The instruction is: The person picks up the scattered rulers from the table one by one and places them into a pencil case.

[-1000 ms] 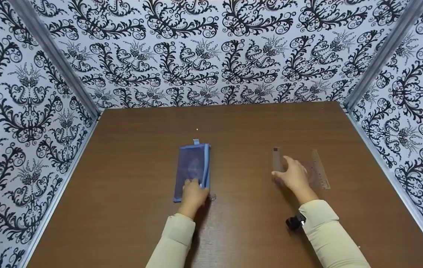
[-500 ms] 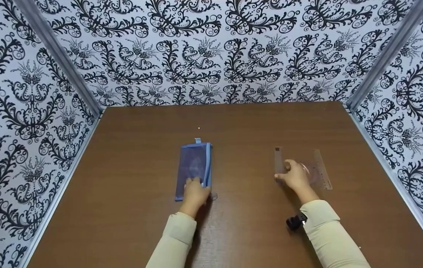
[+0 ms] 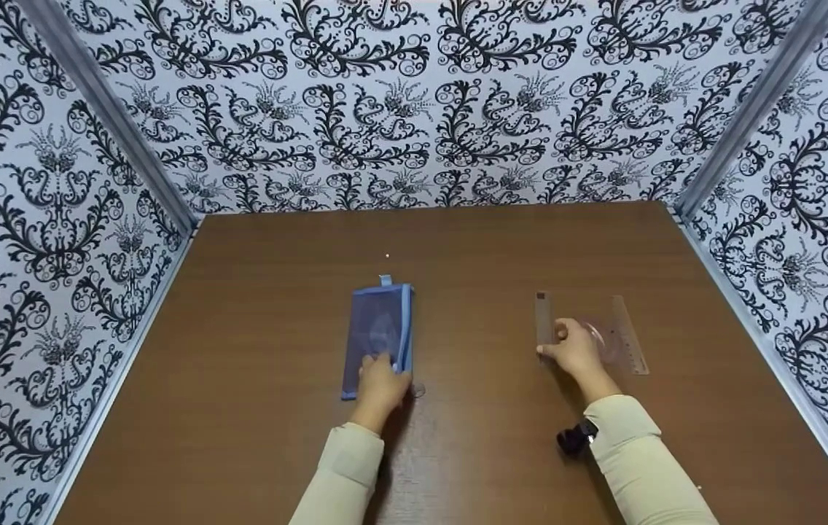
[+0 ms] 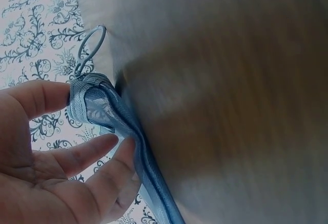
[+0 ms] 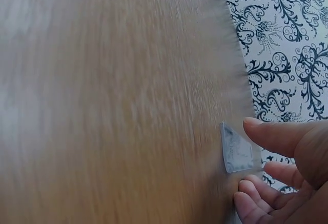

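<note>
A blue mesh zipper pouch [image 3: 377, 321] lies on the table left of centre. My left hand [image 3: 381, 383] holds its near end by the zipper edge. In the left wrist view the thumb presses the zipper's end, below a ring [image 4: 92, 49], while the fingers touch the pouch's edge [image 4: 146, 162]. My right hand [image 3: 576, 350] is at the near end of a clear ruler [image 3: 544, 317], thumb on one side and bent fingers on the other. The right wrist view shows a gap between the thumb and the ruler's corner [image 5: 237, 149].
Right of that hand lies a second clear ruler [image 3: 631, 335], beside a transparent piece [image 3: 607, 343] with a curved edge. The brown table [image 3: 275, 452] meets patterned walls [image 3: 414, 131] at the back and sides. A black device [image 3: 574, 440] sits at the right wrist.
The right hand has drawn its thumb and fingers closer together at the left ruler's near end. The left hand and pouch stay in place.
</note>
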`<action>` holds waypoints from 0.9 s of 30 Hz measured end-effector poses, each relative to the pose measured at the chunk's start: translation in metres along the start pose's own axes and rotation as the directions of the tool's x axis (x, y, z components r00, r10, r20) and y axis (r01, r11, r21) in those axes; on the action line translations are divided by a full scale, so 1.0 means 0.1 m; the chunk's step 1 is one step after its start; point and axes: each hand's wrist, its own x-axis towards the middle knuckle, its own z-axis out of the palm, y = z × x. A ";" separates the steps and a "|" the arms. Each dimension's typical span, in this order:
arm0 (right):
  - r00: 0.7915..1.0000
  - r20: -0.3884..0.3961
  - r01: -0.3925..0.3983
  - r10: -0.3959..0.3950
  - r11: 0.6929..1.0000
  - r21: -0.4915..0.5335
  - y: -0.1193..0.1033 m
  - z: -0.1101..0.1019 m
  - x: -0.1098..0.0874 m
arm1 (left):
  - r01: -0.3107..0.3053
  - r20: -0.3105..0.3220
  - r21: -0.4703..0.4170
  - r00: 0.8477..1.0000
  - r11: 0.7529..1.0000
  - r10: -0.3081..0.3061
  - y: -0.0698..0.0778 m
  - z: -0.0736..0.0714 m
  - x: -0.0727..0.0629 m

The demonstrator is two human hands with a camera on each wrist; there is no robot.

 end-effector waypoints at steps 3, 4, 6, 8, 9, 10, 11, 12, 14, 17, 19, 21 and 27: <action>1.000 -0.012 -0.008 0.008 1.000 0.004 0.01 0.02 0.00 | -0.009 -0.015 0.016 1.000 1.000 0.009 -0.01 0.01 0.00; 1.000 -0.016 -0.009 0.009 1.000 0.007 0.01 0.03 0.00 | -0.010 -0.016 0.014 1.000 1.000 0.010 -0.01 0.01 0.00; 1.000 -0.025 -0.012 0.012 1.000 0.007 0.01 0.04 0.00 | -0.010 -0.017 0.008 1.000 1.000 0.010 -0.01 0.00 0.00; 0.999 -0.029 -0.016 0.016 1.000 0.002 0.01 0.04 0.00 | -0.008 -0.012 0.001 1.000 1.000 0.008 -0.01 0.00 0.00; 0.999 -0.031 -0.019 0.019 1.000 0.003 0.01 0.04 0.00 | -0.007 -0.010 -0.001 1.000 1.000 0.007 -0.01 0.00 0.00; 0.999 -0.032 -0.026 0.026 1.000 0.006 0.01 0.05 0.00 | -0.005 -0.008 -0.003 1.000 1.000 0.005 -0.01 0.00 0.00; 0.999 -0.033 -0.030 0.030 1.000 0.005 0.01 0.05 0.01 | -0.004 -0.005 -0.005 1.000 1.000 0.004 -0.01 0.00 0.00; 0.999 -0.036 -0.032 0.033 0.999 0.001 0.00 0.05 0.01 | -0.003 -0.003 -0.006 1.000 1.000 0.003 0.00 0.00 0.00; 0.998 -0.038 -0.041 0.041 0.999 0.000 -0.01 0.06 0.01 | -0.002 0.002 -0.005 1.000 1.000 0.002 -0.01 0.00 0.00; 0.998 -0.041 -0.051 0.051 0.999 -0.004 -0.03 0.06 0.01 | 0.003 0.008 -0.008 1.000 1.000 -0.003 -0.01 -0.01 -0.01; 0.998 -0.043 -0.053 0.053 0.999 -0.005 -0.03 0.06 0.02 | 0.004 0.012 -0.010 1.000 1.000 -0.004 -0.01 -0.01 -0.01; 0.998 -0.047 -0.050 0.050 0.999 0.000 -0.03 0.06 0.02 | 0.006 0.015 -0.011 1.000 1.000 -0.005 -0.01 -0.01 -0.01; 0.997 -0.059 -0.060 0.059 0.998 -0.001 -0.04 0.08 0.03 | 0.003 0.012 -0.008 1.000 1.000 -0.003 0.00 -0.01 -0.01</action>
